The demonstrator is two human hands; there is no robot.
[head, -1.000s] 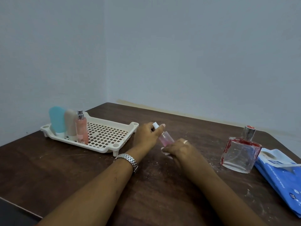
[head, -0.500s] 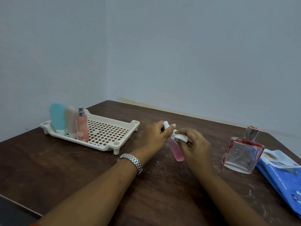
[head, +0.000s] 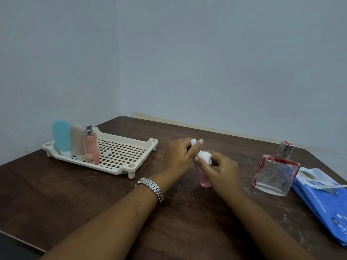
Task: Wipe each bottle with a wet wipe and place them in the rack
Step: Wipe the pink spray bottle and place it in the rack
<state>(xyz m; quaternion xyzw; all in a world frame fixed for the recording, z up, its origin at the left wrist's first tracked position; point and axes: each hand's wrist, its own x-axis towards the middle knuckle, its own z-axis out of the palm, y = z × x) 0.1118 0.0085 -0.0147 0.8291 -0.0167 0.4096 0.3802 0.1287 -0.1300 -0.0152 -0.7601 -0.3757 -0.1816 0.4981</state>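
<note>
Pink bottle (head: pixel 204 180) upright now, my left hand (head: pixel 178 156) gripping its cap (head: pixel 193 142), right hand (head: pixel 223 171) pinching the wipe (head: pixel 204 156) up at the neck. Nearly done, I'd say.

Bare forearms and a silver wristwatch, seen from the wearer's head camera.

A silver metal watch (head: pixel 152 186) with a link bracelet circles the left wrist, its polished links catching the light; the dial cannot be made out. The left forearm (head: pixel 112 212) and right forearm (head: pixel 262 218) are bare down to the frame's lower edge. The left grip (head: pixel 178 156) and right grip (head: pixel 221 169) are bare too, the left thumbnail short and pale.
</note>
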